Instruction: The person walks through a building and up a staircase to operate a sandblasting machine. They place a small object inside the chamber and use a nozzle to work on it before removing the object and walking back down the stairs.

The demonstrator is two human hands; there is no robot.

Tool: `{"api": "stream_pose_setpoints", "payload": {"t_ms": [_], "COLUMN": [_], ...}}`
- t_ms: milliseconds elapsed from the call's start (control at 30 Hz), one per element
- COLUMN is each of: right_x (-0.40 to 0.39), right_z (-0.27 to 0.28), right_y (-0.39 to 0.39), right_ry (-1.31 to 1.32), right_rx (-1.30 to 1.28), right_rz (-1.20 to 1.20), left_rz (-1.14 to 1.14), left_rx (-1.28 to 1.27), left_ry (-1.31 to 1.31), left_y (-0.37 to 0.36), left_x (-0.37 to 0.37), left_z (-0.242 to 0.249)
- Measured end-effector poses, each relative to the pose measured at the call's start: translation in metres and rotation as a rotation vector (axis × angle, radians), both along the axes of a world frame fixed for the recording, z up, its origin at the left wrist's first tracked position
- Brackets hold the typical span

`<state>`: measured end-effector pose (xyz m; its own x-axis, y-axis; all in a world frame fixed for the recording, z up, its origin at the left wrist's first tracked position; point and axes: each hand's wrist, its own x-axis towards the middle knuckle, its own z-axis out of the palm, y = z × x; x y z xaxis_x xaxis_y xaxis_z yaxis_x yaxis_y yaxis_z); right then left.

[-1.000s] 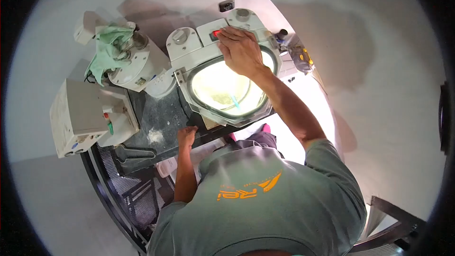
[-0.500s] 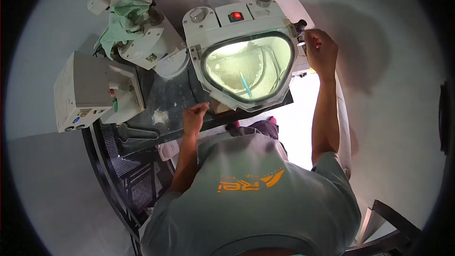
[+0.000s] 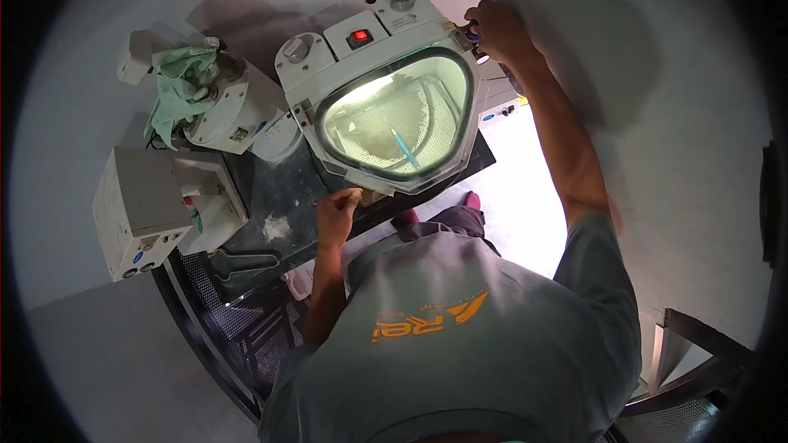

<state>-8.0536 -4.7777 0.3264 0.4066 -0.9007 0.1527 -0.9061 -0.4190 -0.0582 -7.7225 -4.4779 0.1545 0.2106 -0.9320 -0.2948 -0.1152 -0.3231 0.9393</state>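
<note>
A white blasting cabinet [image 3: 345, 66] with a lit window [image 3: 386, 107] stands before me. Behind the glass, a slim blue pen-like piece [image 3: 403, 148] lies slanted over a perforated floor. My right hand [image 3: 502, 33] reaches to the cabinet's upper right side, its fingers closed around a dark knob [image 3: 470, 34] that they partly cover. Down by the lower left edge of the cabinet, my left hand [image 3: 336, 217] is closed in a pinch. Whatever it holds, if anything, is too small to make out. A red lit switch [image 3: 359, 36] sits on the cabinet's top panel.
Left of the cabinet is a white rounded machine [image 3: 226, 102] with a green cloth [image 3: 174, 86] over it. A box-shaped unit [image 3: 144, 205] stands nearer. Pale dust marks the dark table [image 3: 287, 197]. A black mesh rack [image 3: 238, 328] is below, and a wall rises at right.
My right hand has moved up and forward from beside the cabinet and closed on the knob. The left hand stays pinched, now closer to the cabinet's lower edge. The view has shifted.
</note>
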Motion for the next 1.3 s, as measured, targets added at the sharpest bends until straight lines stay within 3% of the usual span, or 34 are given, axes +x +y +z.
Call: {"api": "stream_pose_setpoints", "payload": {"t_ms": [233,367,467,567,667,800,933,1067,1267,1300], "right_x": [0.017,0.008,0.011,0.016,0.016,-0.001,0.003,0.016,0.008,0.009], "right_z": [0.003,0.004,0.004,0.010,0.012,-0.005,-0.010,-0.002,0.007,0.007], "right_y": [-0.008,-0.013,-0.012,-0.002,-0.008,-0.016,-0.016,-0.008,-0.018,-0.019], "right_ry": [0.130,0.222,0.252,0.315,0.209,0.155,0.219,0.249,0.135,0.232], "right_rx": [0.033,-0.004,0.016,-0.026,0.092,0.001,-0.089,-0.012,0.072,0.101], "right_rz": [-0.159,0.042,-0.034,-0.008,-0.115,0.118,0.087,-0.144,0.048,0.000], "left_rz": [0.036,0.041,0.144,0.158,0.194,0.254,0.269,0.253,0.261,0.257], "left_rx": [-0.009,-0.032,-0.124,-0.108,-0.110,-0.080,-0.112,-0.141,-0.147,-0.124], "left_ry": [-0.003,0.015,0.374,0.411,0.467,0.528,0.515,0.511,0.433,0.413], "left_y": [0.010,0.010,0.009,0.011,0.012,0.018,0.022,0.028,0.031,0.034], "left_x": [-0.001,-0.002,-0.006,-0.003,0.000,-0.002,-0.005,-0.005,-0.004,-0.002], "left_z": [0.005,0.014,0.018,0.014,0.012,0.024,0.028,0.032,0.019,0.018]}}
